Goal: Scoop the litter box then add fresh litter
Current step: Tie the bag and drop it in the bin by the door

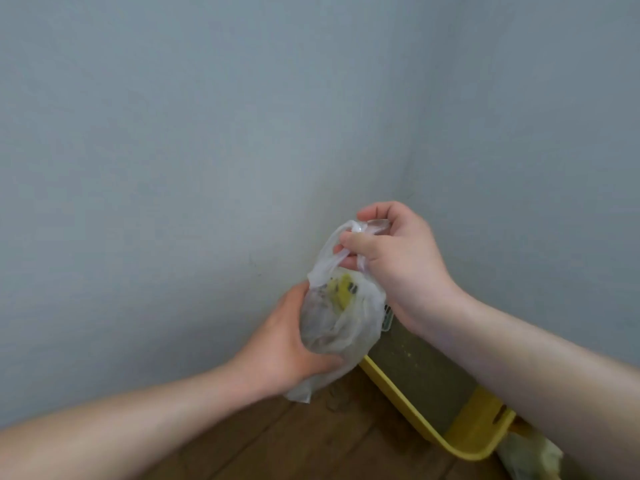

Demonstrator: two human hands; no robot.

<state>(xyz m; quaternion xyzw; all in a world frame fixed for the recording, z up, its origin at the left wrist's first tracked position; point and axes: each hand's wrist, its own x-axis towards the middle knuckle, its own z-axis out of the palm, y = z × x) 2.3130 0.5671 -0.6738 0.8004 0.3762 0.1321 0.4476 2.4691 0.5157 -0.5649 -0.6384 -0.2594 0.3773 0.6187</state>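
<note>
One crumpled translucent plastic bag (346, 322)

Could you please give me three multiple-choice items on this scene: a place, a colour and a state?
1. Where is the litter box? A) on the wooden floor B) on a table C) on a shelf
2. What colour is its rim? A) blue B) yellow C) red
3. How is the plastic bag held? A) by both hands B) by one hand C) not held
1 A, floorboards lie beside it; 2 B, the rim is yellow; 3 A, left hand cups its body, right hand grips its top.
</note>
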